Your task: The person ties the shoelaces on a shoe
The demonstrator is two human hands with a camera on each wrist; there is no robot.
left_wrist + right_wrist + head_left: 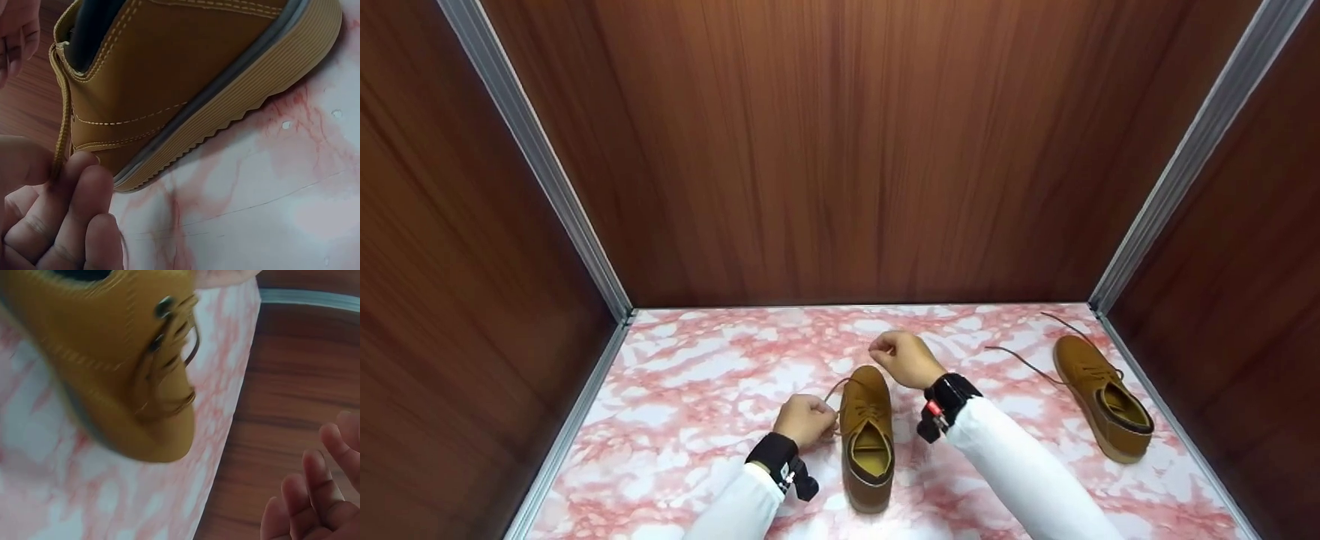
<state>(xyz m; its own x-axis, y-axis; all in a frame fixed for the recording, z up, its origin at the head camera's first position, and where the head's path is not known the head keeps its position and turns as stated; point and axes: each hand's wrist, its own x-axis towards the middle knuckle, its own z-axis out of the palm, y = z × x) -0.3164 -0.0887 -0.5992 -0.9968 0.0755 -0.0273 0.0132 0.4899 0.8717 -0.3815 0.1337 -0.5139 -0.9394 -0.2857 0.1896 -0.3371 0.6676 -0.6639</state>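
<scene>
A brown lace-up shoe (pixel 867 480) stands upright in the middle of the pink-and-white surface, its toe pointing away from me. At its left side my left hand (pixel 804 420) pinches a brown shoelace (pixel 64 107) between thumb and forefinger, close to the eyelets. Lace is also threaded across the tongue, and a loop of it arches over the toe in the head view. My right hand (pixel 911 360) is raised beyond the toe, to its right. Its fingers (pixel 318 478) are loosely bent with nothing between them, apart from the shoe.
A matching brown shoe (pixel 1091 382) stands near the right edge, with two loose lace ends spreading over the marbled surface (pixel 697 375). Wood-grain panels (pixel 840 150) with metal corner rails (pixel 547 172) enclose the back and both sides.
</scene>
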